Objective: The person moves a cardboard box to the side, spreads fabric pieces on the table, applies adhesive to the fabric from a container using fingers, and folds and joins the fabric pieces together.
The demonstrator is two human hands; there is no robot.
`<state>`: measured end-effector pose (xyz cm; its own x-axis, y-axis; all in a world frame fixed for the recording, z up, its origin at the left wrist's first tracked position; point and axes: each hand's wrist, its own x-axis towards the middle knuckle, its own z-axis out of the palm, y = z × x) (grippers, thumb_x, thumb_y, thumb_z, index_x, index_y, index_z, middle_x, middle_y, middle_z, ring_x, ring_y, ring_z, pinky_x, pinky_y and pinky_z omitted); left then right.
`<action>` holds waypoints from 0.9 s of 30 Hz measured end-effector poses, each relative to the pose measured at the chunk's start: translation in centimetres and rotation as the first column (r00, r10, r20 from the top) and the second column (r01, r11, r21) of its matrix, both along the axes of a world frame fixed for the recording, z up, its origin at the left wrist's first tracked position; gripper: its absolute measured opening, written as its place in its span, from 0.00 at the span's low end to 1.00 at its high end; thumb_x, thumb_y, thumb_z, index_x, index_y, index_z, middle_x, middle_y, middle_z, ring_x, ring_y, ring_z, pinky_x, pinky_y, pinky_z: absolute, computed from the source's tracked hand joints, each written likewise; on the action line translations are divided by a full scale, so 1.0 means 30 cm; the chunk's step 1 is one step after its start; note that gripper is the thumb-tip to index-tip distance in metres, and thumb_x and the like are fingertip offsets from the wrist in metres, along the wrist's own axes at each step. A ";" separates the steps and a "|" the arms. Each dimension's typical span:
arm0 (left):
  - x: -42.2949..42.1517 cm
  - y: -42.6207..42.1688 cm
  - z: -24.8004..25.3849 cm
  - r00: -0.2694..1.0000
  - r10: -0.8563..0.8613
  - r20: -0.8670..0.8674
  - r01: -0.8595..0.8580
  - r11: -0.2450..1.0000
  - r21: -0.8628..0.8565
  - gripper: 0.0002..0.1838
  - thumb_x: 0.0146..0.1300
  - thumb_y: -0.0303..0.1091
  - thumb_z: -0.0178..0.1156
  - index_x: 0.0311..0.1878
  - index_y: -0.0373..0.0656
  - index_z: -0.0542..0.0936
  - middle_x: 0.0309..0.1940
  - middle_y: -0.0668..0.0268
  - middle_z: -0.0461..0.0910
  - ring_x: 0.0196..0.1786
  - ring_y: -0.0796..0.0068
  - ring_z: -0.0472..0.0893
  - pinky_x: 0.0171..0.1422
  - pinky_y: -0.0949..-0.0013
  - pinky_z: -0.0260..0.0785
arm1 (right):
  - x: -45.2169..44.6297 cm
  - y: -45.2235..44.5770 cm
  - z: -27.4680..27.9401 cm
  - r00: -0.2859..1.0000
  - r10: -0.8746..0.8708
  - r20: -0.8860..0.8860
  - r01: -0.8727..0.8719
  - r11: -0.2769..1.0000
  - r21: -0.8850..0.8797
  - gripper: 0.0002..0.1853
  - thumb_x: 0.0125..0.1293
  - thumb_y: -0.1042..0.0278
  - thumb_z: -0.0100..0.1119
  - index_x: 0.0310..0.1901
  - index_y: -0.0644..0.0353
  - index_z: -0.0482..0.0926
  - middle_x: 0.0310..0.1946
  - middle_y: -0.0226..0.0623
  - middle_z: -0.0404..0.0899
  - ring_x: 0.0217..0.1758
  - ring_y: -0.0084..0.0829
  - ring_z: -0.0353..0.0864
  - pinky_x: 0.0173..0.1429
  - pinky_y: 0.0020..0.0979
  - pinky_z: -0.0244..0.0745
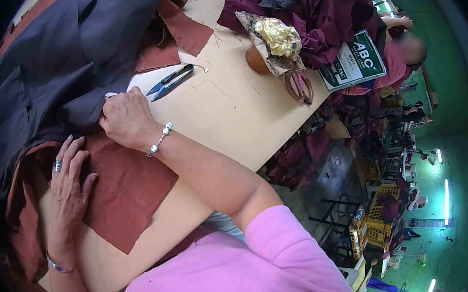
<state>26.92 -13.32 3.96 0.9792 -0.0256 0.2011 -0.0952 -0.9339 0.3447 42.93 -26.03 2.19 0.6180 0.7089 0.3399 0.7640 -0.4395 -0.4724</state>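
My left hand (pixel 69 186), with a ring on one finger, lies flat with its fingers stretched out. It rests on rust-brown cloth (pixel 127 203) beside the edge of a large dark cloth (pixel 92 36). Just above it, my right hand (pixel 130 116), wearing a beaded bracelet, is closed at the dark cloth's edge. A small white piece (pixel 111 95) shows at its fingertips; its kind cannot be made out. Thread snips (pixel 171 81) lie on the table (pixel 214 116) close to my right hand.
A brown pot (pixel 258 61) topped with crumpled yellowish material (pixel 278 37) stands near the far edge. Scissors with wrapped handles (pixel 299 87), a green and white ABC box (pixel 356 62) and maroon cloth (pixel 314 18) are around it. Another person (pixel 391 62) and yellow crates (pixel 380 216) are beyond.
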 end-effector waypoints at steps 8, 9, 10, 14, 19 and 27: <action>0.001 -0.001 0.015 1.000 0.002 -0.022 -0.002 1.000 -0.011 0.20 0.56 0.26 0.58 0.52 0.41 0.68 0.61 0.59 0.65 0.68 0.57 0.60 0.69 0.59 0.53 | 0.000 -0.005 0.008 1.000 0.019 0.010 -0.019 1.000 -0.008 0.10 0.50 0.67 0.56 0.18 0.64 0.79 0.23 0.46 0.79 0.27 0.44 0.78 0.41 0.40 0.67; 0.000 -0.002 0.015 1.000 0.003 -0.023 -0.003 1.000 -0.015 0.20 0.56 0.26 0.58 0.52 0.41 0.68 0.61 0.60 0.65 0.68 0.57 0.60 0.69 0.59 0.53 | 0.000 -0.005 0.010 1.000 0.021 0.003 -0.021 1.000 -0.010 0.10 0.50 0.67 0.56 0.18 0.64 0.79 0.23 0.47 0.79 0.27 0.44 0.78 0.41 0.40 0.67; 0.000 -0.001 0.015 1.000 0.000 -0.015 0.000 1.000 -0.015 0.20 0.56 0.26 0.58 0.52 0.41 0.68 0.61 0.60 0.65 0.68 0.57 0.60 0.69 0.59 0.53 | 0.002 -0.002 0.007 1.000 0.021 0.007 -0.021 0.999 -0.037 0.10 0.50 0.67 0.56 0.20 0.63 0.80 0.23 0.45 0.79 0.28 0.43 0.78 0.42 0.40 0.66; 0.002 -0.005 0.017 1.000 0.005 -0.012 -0.005 1.000 -0.026 0.20 0.55 0.26 0.59 0.52 0.42 0.68 0.61 0.60 0.65 0.68 0.57 0.60 0.69 0.59 0.53 | 0.004 0.004 -0.005 1.000 0.013 0.013 -0.012 0.996 -0.084 0.09 0.51 0.65 0.56 0.24 0.61 0.81 0.25 0.43 0.80 0.30 0.40 0.79 0.42 0.40 0.64; 0.003 0.000 0.014 1.000 -0.001 -0.026 0.001 1.000 -0.019 0.20 0.55 0.27 0.59 0.52 0.42 0.68 0.61 0.60 0.65 0.68 0.57 0.60 0.69 0.59 0.54 | 0.004 -0.002 0.002 1.000 0.018 0.020 -0.016 0.995 -0.097 0.09 0.52 0.65 0.56 0.24 0.61 0.81 0.25 0.43 0.80 0.31 0.40 0.79 0.42 0.40 0.64; 0.009 -0.005 0.019 1.000 0.002 0.004 -0.002 1.000 -0.012 0.21 0.51 0.29 0.63 0.49 0.41 0.70 0.59 0.60 0.66 0.66 0.56 0.62 0.66 0.57 0.57 | 0.000 -0.003 0.024 0.999 0.020 0.046 -0.015 0.993 -0.119 0.13 0.53 0.63 0.55 0.19 0.63 0.79 0.23 0.47 0.78 0.29 0.44 0.79 0.43 0.41 0.67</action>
